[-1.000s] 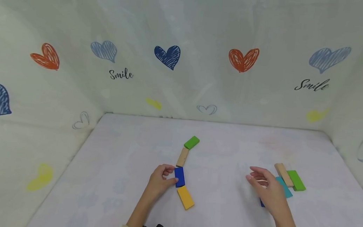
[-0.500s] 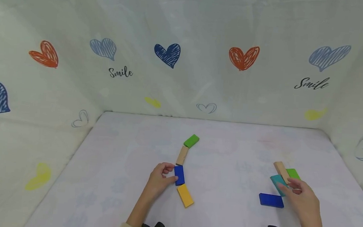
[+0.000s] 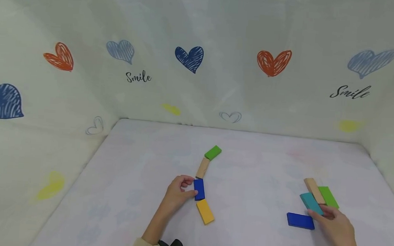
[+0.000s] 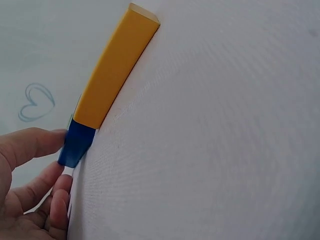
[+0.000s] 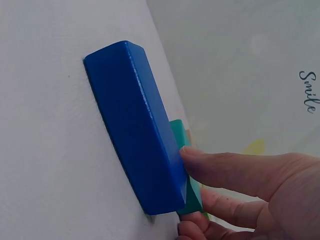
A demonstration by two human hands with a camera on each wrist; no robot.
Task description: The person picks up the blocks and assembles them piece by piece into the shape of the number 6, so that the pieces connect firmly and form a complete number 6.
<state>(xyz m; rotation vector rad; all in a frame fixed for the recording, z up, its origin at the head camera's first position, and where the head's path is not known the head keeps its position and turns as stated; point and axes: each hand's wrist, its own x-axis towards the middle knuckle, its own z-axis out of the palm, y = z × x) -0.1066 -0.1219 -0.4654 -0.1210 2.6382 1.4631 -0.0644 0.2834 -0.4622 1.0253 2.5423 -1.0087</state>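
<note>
Apparently, the step in hand is singling out a teal block (image 3: 309,202) from the loose cluster while the other side is being steadied. The right hand (image 3: 338,228) is pinching the teal block at its nearer end, thumb on one side and fingers on the other. That block looks to be lying on the white table (image 3: 254,188), just beside a tan block (image 3: 314,190), with a lime block (image 3: 329,197) next along. A loose blue block (image 3: 300,221) is lying nearer the person; the thumb is hiding whether it is touching the teal one.

The left hand (image 3: 176,194) is holding the middle blue block (image 3: 200,190) between thumb and fingertip, its other fingers curling. This block is sitting in a bent row — a yellow block (image 3: 205,212) on its near side, a wooden block (image 3: 202,168) and then a green block (image 3: 213,152) beyond.

The next move seems to be calling for a secure pinch and a straight lift, since dragging would be risking the neighbours — and for only light pressure on the row.
</note>
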